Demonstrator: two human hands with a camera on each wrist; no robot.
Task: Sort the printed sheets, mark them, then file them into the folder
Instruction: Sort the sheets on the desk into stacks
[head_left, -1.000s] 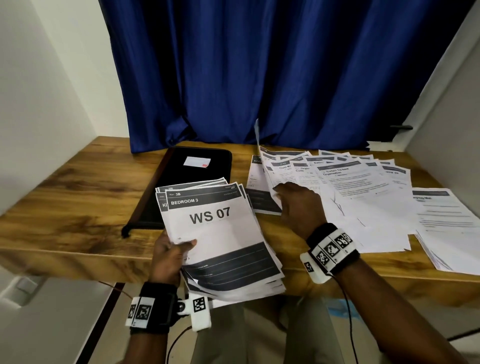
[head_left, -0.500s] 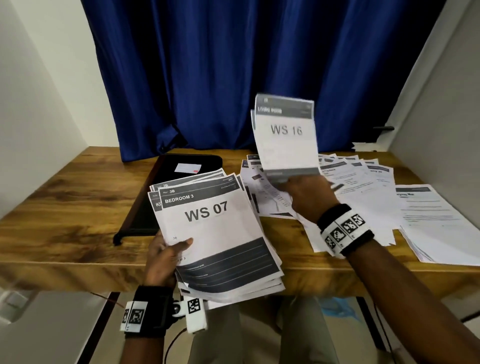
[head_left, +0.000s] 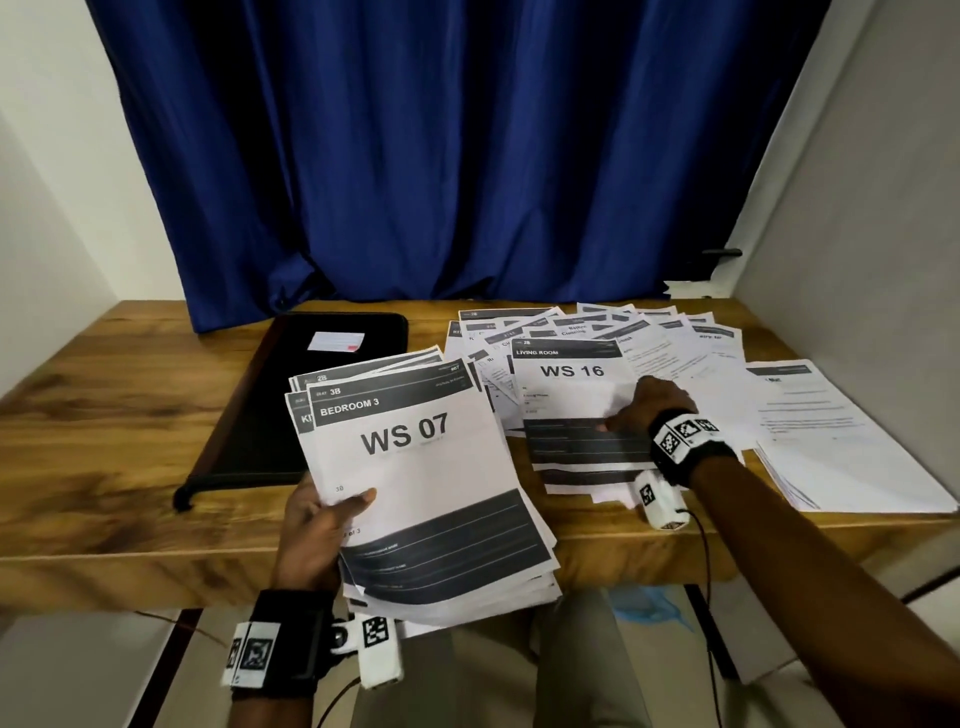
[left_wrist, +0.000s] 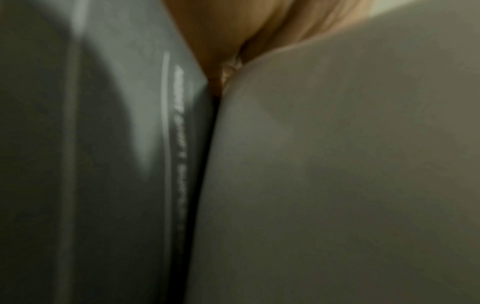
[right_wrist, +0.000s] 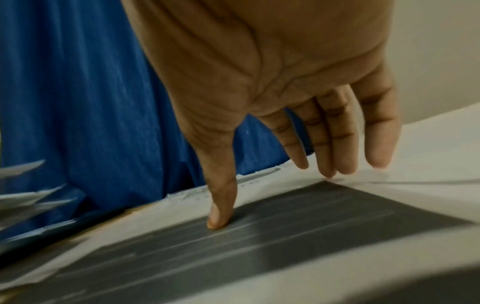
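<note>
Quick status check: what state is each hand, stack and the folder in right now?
Left hand: grips the WS 07 stack, held over the desk edge.
Right hand: fingers straight, pressing the WS 16 sheet flat.
Spread sheets: fanned on the desk.
Folder: closed, lying flat.

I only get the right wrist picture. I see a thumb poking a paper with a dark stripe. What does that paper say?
Observer: The head view shows the sheet under the right hand reads LIVING ROOM, WS 16.
Operator: Is the other hand doing anything?
Observer: The left hand grips a stack of sheets over the table's front edge; the top one reads BEDROOM 3, WS 07.
Operator: Where is the folder?
Observer: A black folder lies closed on the table, left of the spread papers, partly behind that stack.
</note>
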